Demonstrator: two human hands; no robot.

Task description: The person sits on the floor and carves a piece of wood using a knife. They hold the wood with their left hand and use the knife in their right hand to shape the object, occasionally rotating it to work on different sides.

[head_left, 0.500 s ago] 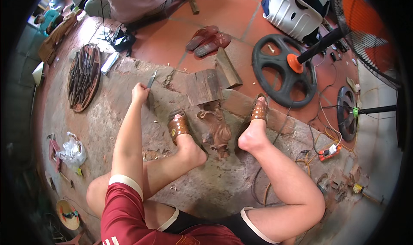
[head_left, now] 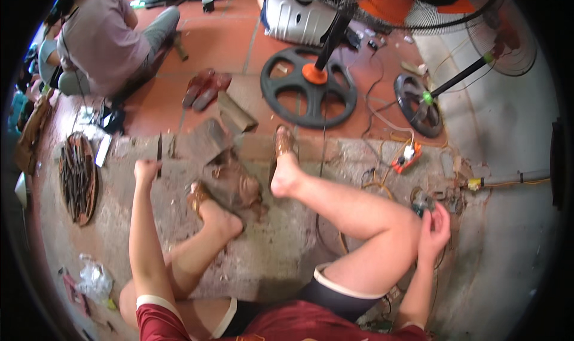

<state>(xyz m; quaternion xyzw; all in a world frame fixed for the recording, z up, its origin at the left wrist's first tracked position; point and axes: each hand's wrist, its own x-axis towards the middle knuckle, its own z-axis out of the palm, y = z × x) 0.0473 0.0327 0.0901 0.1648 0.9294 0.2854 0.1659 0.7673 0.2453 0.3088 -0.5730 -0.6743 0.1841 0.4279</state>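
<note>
1. Since half a second ago, your right hand (head_left: 435, 233) has come into view at the right, and your view has swung rightward, so the carved wooden piece (head_left: 240, 179) and its surroundings sit farther left.
2. Your left hand (head_left: 145, 171) is closed around a slim tool (head_left: 159, 148), its dark, narrow end pointing away from you; it held this tool in the earlier frame too.
3. Your right hand is beside your right knee (head_left: 403, 236), fingers curled at a small glassy thing (head_left: 422, 201); you cannot tell here whether they grip it or only touch it.
4. The carved wooden piece lies on the floor (head_left: 281, 245) between your feet, neither hand on it. A flat wooden block (head_left: 208, 139) is at its far end, with a longer wood offcut (head_left: 235, 112) just beyond.
5. Beyond your left hand, to the left, dark sticks (head_left: 75, 179) fill an oval tray (head_left: 94, 188).
6. Farther ahead are a pair of dark red shoes (head_left: 206, 91) and a black fan base (head_left: 267, 90); an orange power strip (head_left: 399, 163) lies beyond your right knee.
</note>
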